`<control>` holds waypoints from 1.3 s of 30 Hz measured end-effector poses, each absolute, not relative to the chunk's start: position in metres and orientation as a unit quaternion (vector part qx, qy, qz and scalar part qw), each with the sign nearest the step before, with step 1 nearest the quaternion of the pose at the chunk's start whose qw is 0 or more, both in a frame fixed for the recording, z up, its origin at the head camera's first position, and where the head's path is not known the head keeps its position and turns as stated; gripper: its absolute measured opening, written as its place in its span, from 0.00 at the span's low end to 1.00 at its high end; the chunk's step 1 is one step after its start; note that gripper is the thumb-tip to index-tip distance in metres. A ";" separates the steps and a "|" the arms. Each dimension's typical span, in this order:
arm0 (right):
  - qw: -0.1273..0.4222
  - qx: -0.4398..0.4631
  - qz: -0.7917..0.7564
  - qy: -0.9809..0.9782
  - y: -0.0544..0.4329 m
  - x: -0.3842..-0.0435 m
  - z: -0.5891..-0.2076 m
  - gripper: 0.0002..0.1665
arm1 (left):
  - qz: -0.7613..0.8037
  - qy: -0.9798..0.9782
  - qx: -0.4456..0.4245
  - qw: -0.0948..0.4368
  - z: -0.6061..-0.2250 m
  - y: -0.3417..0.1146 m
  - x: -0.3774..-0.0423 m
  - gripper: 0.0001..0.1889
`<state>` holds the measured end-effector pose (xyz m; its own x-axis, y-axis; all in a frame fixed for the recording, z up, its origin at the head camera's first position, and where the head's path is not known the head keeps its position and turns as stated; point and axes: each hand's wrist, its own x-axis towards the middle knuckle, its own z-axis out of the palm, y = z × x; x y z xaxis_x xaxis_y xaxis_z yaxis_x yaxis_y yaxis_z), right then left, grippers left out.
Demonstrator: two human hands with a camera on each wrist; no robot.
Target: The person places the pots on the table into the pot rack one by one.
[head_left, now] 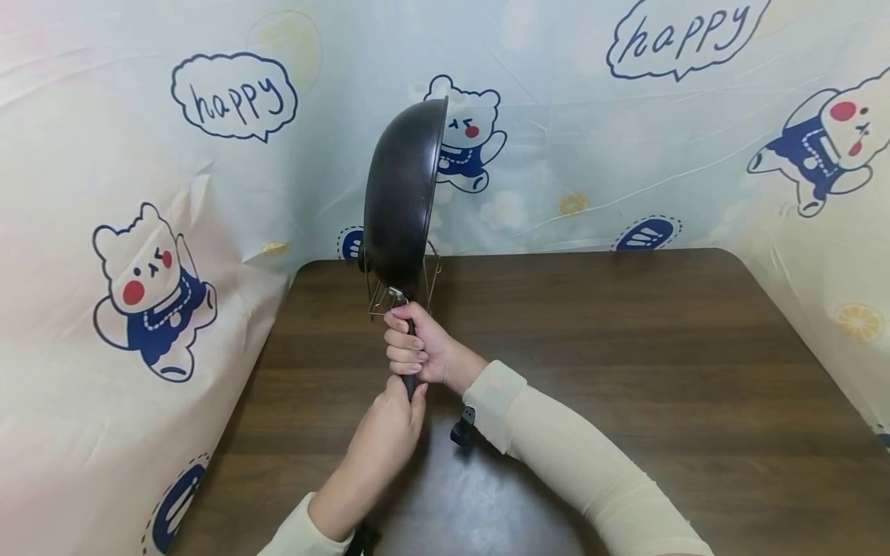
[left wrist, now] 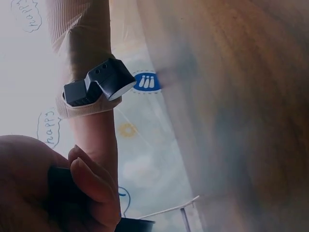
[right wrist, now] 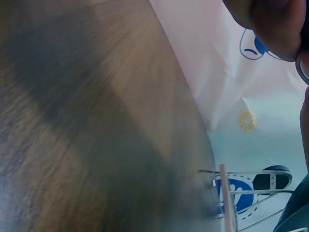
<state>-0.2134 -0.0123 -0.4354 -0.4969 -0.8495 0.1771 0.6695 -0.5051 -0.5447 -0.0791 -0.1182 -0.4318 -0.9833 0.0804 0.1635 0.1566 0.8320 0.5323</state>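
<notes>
A black wok (head_left: pixel 403 177) stands on its side in the head view, its rounded outside turned left and its rim toward the right. My right hand (head_left: pixel 431 347) wraps its fingers around the dark handle (head_left: pixel 410 328) close below the bowl. Lower down, my left hand (head_left: pixel 385 425) grips the handle's end, thumb along its side. Behind and under the bowl is a thin metal wire rack (head_left: pixel 376 301), partly hidden by the wok. The right wrist view shows the rack's bars (right wrist: pixel 227 198) and a dark rounded piece (right wrist: pixel 273 178) among them.
The brown wooden table (head_left: pixel 626 371) has rounded far corners. A pale curtain (head_left: pixel 556 131) printed with bears and lettering hangs around its back and sides. A black wrist camera (head_left: pixel 463 427) sits at the right sleeve.
</notes>
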 end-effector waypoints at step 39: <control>0.464 -0.167 -0.849 0.190 -0.002 -0.217 -0.482 0.27 | -0.288 -0.954 -0.071 0.052 -0.542 -0.133 -0.108 0.23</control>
<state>-0.2166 -0.0016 -0.4823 -0.5133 -0.8516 0.1068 0.7249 -0.4968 -0.4772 -0.1082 -0.1326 -0.5416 -0.9845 0.1055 0.1401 0.1654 0.8241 0.5417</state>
